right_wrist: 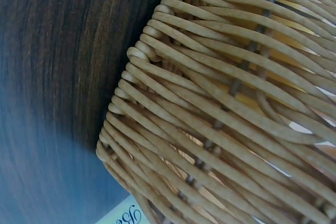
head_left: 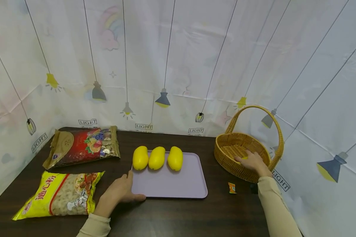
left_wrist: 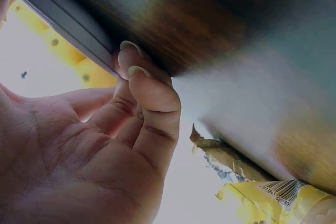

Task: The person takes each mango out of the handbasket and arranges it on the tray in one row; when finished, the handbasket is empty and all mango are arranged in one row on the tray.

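A lilac tray (head_left: 172,186) lies on the table with three yellow mangoes along its far side: a left one (head_left: 140,158), a middle one (head_left: 156,158) and a right one (head_left: 175,158). My left hand (head_left: 120,189) grips the tray's near left corner, thumb at the front edge; its curled fingers (left_wrist: 155,95) show at the rim in the left wrist view. Inside the wicker basket (head_left: 229,164), my right hand (head_left: 253,162) holds a yellow mango (head_left: 244,158), mostly hidden under it. Through the weave (right_wrist: 210,93), the right wrist view shows patches of yellow.
On the left lie a red and gold candy bag (head_left: 86,144) and a yellow food bag (head_left: 62,194). A small orange wrapped candy (head_left: 232,188) sits in front of the basket. The basket's tall handle (head_left: 280,138) arches above it. A printed curtain (head_left: 178,65) hangs behind the table.
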The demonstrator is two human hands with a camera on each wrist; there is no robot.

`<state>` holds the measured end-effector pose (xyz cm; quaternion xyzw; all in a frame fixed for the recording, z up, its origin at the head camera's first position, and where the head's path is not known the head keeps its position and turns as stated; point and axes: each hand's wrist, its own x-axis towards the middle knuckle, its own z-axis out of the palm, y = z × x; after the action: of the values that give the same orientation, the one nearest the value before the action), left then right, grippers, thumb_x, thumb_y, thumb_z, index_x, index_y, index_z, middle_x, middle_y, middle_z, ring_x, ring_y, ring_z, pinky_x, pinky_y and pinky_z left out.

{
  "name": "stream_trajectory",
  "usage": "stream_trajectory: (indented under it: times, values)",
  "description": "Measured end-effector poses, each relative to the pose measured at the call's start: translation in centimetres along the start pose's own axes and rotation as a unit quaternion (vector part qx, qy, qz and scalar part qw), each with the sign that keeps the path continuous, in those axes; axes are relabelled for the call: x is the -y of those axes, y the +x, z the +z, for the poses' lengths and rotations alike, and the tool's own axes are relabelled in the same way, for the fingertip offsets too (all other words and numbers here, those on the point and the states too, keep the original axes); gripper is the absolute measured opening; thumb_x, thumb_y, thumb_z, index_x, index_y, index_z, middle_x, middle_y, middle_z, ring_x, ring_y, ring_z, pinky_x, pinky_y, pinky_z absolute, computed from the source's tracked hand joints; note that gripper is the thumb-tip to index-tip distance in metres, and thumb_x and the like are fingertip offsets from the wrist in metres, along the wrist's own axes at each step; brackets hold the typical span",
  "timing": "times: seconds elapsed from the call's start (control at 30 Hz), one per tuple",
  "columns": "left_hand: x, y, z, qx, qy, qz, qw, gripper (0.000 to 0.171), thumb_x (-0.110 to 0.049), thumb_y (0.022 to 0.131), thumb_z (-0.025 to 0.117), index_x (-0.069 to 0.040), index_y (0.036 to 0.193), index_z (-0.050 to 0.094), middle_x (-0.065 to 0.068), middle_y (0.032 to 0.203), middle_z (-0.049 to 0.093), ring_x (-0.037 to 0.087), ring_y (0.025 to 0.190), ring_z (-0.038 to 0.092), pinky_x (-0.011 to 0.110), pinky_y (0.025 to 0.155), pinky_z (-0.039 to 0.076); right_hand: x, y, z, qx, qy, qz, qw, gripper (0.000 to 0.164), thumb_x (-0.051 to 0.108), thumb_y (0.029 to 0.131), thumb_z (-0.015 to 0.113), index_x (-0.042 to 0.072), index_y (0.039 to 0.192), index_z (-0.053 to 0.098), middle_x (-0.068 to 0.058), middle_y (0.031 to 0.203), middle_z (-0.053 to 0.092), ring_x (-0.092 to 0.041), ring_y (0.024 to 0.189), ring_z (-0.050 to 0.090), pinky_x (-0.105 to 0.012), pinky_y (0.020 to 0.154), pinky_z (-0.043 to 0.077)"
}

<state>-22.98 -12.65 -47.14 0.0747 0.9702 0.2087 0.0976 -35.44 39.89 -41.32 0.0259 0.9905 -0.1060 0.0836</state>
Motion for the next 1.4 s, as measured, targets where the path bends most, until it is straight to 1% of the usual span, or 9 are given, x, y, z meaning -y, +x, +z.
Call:
stream_trajectory:
  times: [0.3,0.53,0.8,0.9,1.0,1.07,1.13,1.3,1.4]
  values:
    - [0.1,0.1,0.1,-0.001,0.002,-0.003,1.0,0.122,-0.07,0.063,0.073,0.008,0.144,0.027,0.031,0.131,0.05,0.042,0.11,0.057,0.053,0.092,0.048,-0.4,0.9,0.2,0.017,0.004,0.001,1.0,0.098,0.066,0.091,0.04,-0.01,0.148,0.016,-0.043,0.147,0.015,-0.061,0.135,0.008,-0.071,0.106,0.019]
    - [0.0,0.1,-0.1,0.0,0.0,-0.004,1.0,0.122,-0.07,0.063,0.073,0.008,0.144,0.027,0.031,0.132,0.049,0.042,0.112,0.057,0.053,0.094,0.047,-0.6,1.5,0.2,0.021,0.001,-0.009,1.0,0.106,0.074,0.086,0.038,-0.011,0.147,0.017,-0.041,0.147,0.02,-0.061,0.134,0.012,-0.069,0.107,0.021]
    - [0.1,0.0,0.1,-0.005,-0.002,-0.003,1.0,0.122,-0.069,0.063,0.073,0.008,0.145,0.027,0.031,0.132,0.049,0.042,0.112,0.057,0.053,0.094,0.047,-0.6,1.9,0.5,-0.003,-0.013,-0.033,0.999,0.088,0.055,0.093,0.046,-0.014,0.143,0.026,-0.042,0.141,0.031,-0.06,0.129,0.026,-0.066,0.105,0.028]
    - [0.1,0.0,0.1,-0.007,-0.001,-0.003,1.0,0.122,-0.069,0.063,0.073,0.008,0.144,0.027,0.031,0.131,0.05,0.042,0.111,0.057,0.053,0.093,0.048,-0.6,2.0,0.6,-0.013,-0.014,-0.039,0.999,0.086,0.054,0.092,0.048,-0.014,0.142,0.029,-0.042,0.139,0.035,-0.06,0.127,0.03,-0.066,0.103,0.031]
    - [0.1,0.1,0.2,-0.007,-0.001,-0.004,1.0,0.122,-0.069,0.063,0.074,0.008,0.144,0.027,0.031,0.131,0.05,0.042,0.111,0.058,0.053,0.093,0.048,-0.7,2.0,0.7,-0.022,-0.009,-0.041,0.999,0.085,0.053,0.092,0.05,-0.013,0.141,0.031,-0.042,0.137,0.038,-0.059,0.124,0.036,-0.062,0.096,0.038]
    - [0.1,0.1,0.2,-0.007,0.0,-0.004,1.0,0.122,-0.069,0.062,0.073,0.008,0.144,0.027,0.031,0.131,0.05,0.042,0.111,0.058,0.053,0.092,0.048,-0.7,2.0,0.7,-0.027,-0.008,-0.04,0.999,0.084,0.053,0.092,0.05,-0.013,0.141,0.031,-0.042,0.137,0.039,-0.058,0.122,0.037,-0.061,0.092,0.04]
    - [0.1,0.1,0.2,-0.006,0.001,-0.005,1.0,0.122,-0.07,0.062,0.073,0.008,0.145,0.027,0.031,0.131,0.05,0.042,0.111,0.058,0.053,0.092,0.048,-0.7,2.0,0.7,-0.028,0.002,-0.036,0.999,0.085,0.054,0.091,0.05,-0.012,0.142,0.03,-0.042,0.136,0.039,-0.057,0.119,0.04,-0.055,0.081,0.044]
    - [0.1,0.1,0.1,-0.004,0.002,-0.007,1.0,0.122,-0.07,0.062,0.073,0.007,0.145,0.027,0.031,0.131,0.05,0.042,0.111,0.057,0.053,0.093,0.048,-0.6,1.9,0.4,-0.034,0.017,-0.025,0.999,0.088,0.057,0.09,0.05,-0.009,0.145,0.027,-0.041,0.136,0.036,-0.055,0.117,0.039,-0.048,0.071,0.044]
    - [0.1,0.0,0.0,-0.004,0.003,-0.006,1.0,0.122,-0.069,0.063,0.073,0.008,0.144,0.027,0.031,0.131,0.05,0.042,0.111,0.058,0.053,0.093,0.048,-0.3,1.8,-0.1,-0.044,0.01,-0.027,0.999,0.088,0.058,0.091,0.047,-0.008,0.145,0.026,-0.041,0.14,0.033,-0.058,0.124,0.032,-0.06,0.088,0.043]
